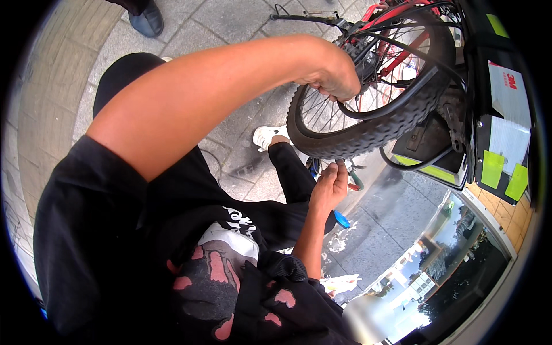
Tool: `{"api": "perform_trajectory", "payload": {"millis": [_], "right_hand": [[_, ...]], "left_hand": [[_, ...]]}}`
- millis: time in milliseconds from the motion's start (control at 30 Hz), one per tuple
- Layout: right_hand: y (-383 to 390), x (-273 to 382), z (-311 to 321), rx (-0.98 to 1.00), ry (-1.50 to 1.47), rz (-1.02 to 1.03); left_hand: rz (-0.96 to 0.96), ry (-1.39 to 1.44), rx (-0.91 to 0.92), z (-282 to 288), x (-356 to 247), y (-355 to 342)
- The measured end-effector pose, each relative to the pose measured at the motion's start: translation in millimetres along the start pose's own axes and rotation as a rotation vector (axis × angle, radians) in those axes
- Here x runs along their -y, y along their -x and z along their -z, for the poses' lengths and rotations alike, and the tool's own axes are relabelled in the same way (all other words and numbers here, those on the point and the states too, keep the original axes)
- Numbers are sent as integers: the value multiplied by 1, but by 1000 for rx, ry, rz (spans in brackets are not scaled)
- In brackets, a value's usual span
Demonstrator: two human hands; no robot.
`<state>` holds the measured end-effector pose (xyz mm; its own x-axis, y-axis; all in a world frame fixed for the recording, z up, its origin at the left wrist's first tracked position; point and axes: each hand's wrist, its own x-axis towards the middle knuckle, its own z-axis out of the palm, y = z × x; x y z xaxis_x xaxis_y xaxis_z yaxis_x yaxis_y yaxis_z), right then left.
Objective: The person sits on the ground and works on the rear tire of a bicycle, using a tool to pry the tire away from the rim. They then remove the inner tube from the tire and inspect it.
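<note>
A bicycle wheel with a knobbly black tire (pixel 391 123) and thin spokes stands at the upper right, attached to a red-framed bicycle (pixel 397 57). A black inner tube (pixel 397 109) curves out along the inside of the tire. My left hand (pixel 336 77) reaches across to the spokes, its fingers curled round the tube's near part; the fingertips are partly hidden. Below the tire's lower edge, my right hand (pixel 330 187) is closed in a pinch against the rubber. What its fingertips hold is too small to make out.
Under the wheel, by my right hand, lies a red-and-green handled tool (pixel 356 181). A blue round lid (pixel 341 219) is on the ground nearby. A dark cabinet with yellow-green stickers (pixel 492 168) stands at right, above a reflective glass panel (pixel 443 270). Another person's dark shoe (pixel 146 20) shows top left.
</note>
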<state>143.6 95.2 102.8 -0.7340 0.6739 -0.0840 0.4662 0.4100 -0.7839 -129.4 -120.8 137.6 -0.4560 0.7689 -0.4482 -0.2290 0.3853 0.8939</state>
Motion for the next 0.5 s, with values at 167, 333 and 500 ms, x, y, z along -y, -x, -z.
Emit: {"api": "perform_trajectory", "payload": {"millis": [167,333,500], "right_hand": [[0,5,-5,-38,-32,11],[0,-12,7,59,91,19],[14,7,-3,245,384,-93]], "left_hand": [[0,31,4,-4,6,-12],[-5,0,44,2,3,-5],[-5,42,48,-2,0,-5]]}}
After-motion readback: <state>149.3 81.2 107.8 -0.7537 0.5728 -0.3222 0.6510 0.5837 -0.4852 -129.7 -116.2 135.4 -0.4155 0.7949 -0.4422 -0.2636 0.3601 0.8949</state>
